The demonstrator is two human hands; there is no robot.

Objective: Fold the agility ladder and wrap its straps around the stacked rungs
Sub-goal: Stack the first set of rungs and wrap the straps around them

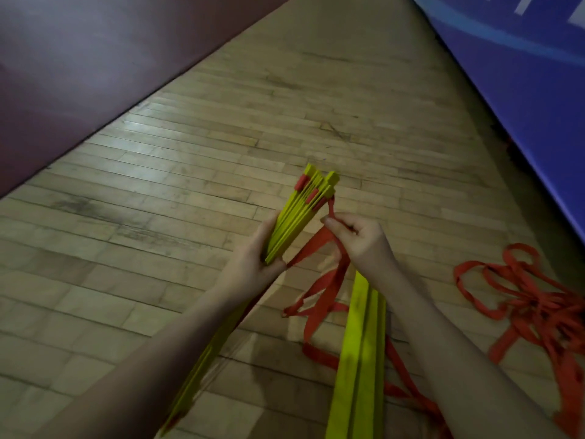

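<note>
A stack of yellow ladder rungs (300, 210) with red end clips stands on edge above the wooden floor, and my left hand (256, 258) grips it around its middle. My right hand (357, 236) pinches a red strap (319, 245) just right of the stack, close to the rungs' far end. The strap runs from the stack through my fingers and hangs in loops down to the floor. Two more yellow rungs (361, 353) lie flat on the floor under my right forearm.
A tangled heap of red straps (538, 305) lies on the wooden floor (221, 137) at the right. A maroon mat (79, 74) borders the floor at the upper left, a blue mat (531, 90) at the upper right.
</note>
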